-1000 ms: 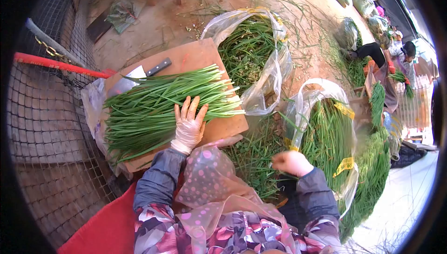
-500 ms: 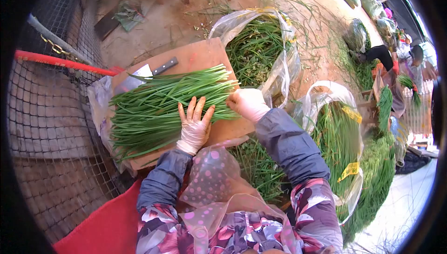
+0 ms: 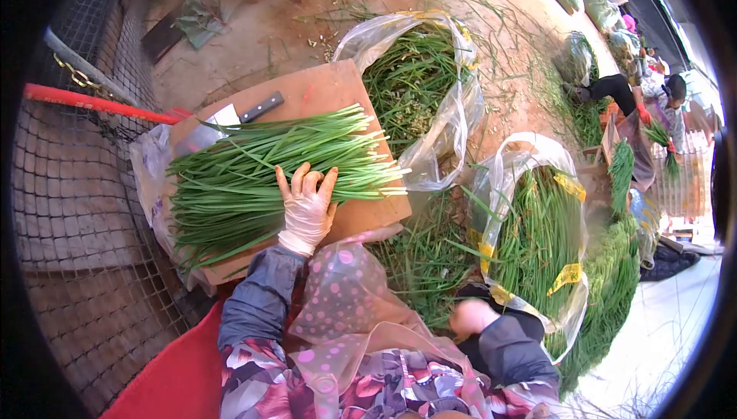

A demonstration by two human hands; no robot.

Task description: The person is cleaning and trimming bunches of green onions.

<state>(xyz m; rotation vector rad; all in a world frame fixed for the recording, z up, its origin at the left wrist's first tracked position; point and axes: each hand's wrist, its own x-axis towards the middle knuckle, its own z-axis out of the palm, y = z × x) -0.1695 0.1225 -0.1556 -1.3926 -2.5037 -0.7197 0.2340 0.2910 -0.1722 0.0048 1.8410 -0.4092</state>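
Note:
A wide heap of garlic chives (image 3: 246,173) lies across a wooden board (image 3: 315,85), pale stem ends toward the right. My left hand (image 3: 305,211), in a thin whitish glove, rests on the near side of the heap with its fingers apart and slightly bent. Down by my lap, to the right, is my right hand (image 3: 472,317). It is blurred and its fingers cannot be made out. At the board's far edge, beyond the chives, lies a knife (image 3: 261,107) with a black handle, its blade partly under the leaves.
A clear plastic bag (image 3: 461,123) of loose green leaves stands beyond the board. Another bag (image 3: 572,188) of chives is at right, beside a long green pile (image 3: 614,288). Netting (image 3: 84,204) and a red bar (image 3: 100,102) border the left. Another person (image 3: 668,100) works far right.
My right hand has left the stem ends and moved down and back toward my lap. My left hand stays on the chives, its fingers a little more bent. The view has shifted slightly.

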